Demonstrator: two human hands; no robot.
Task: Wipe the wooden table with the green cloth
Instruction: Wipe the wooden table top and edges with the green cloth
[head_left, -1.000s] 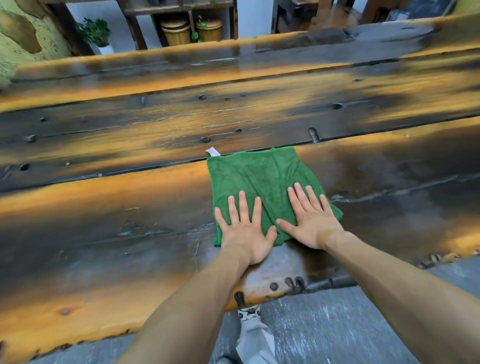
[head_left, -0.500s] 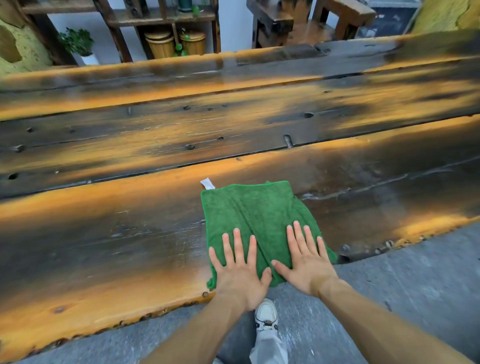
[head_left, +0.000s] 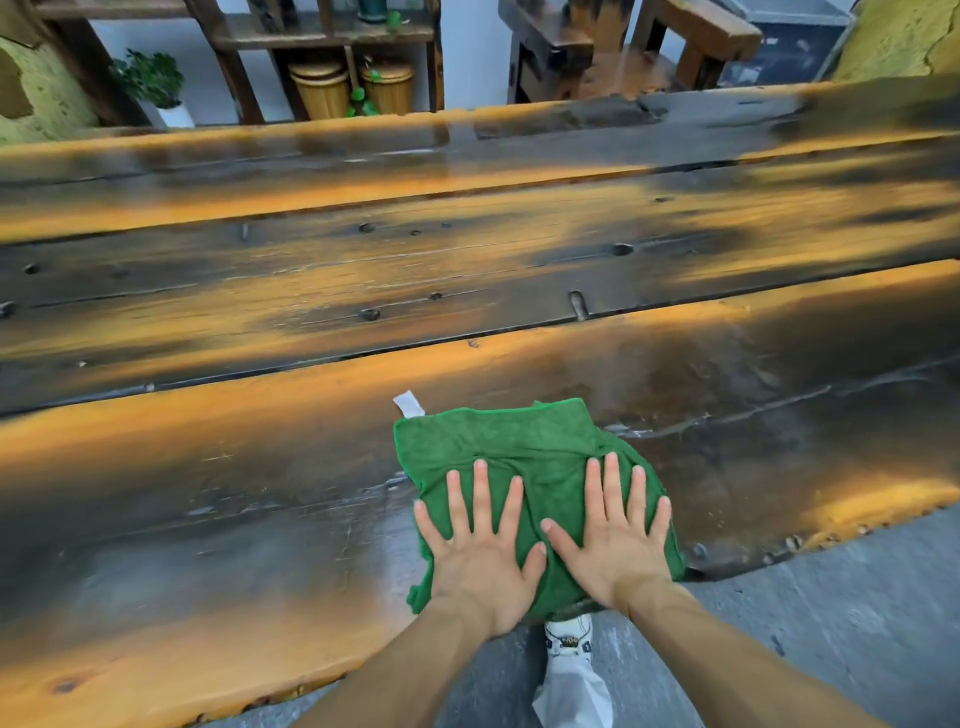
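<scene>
One green cloth lies on the wooden desk, at the desk's near edge, with its nearest part reaching that edge under the wrists. One small white tag sticks out from the cloth's far left corner.

Two hands press flat on the near half of the cloth, side by side. The left hand covers the cloth's near left part; its fingers are straight and spread apart, palm down, with the thumb angled toward the other hand. The right hand covers the cloth's near right part, fingers likewise straight and fanned, pinching nothing. The two thumbs nearly meet over the middle of the cloth. The cloth wrinkles slightly between and ahead of the hands.

The desk is made of three long planks that can be counted across its width, dark with orange streaks, dotted with knots and holes; the cloth sits on the nearest plank.

Below the cloth, past the desk's edge, one white shoe stands on the grey floor. Beyond the desk's far edge from the cloth are two round wooden tubs under a shelf, one potted plant to their left, and dark wooden furniture to their right.
</scene>
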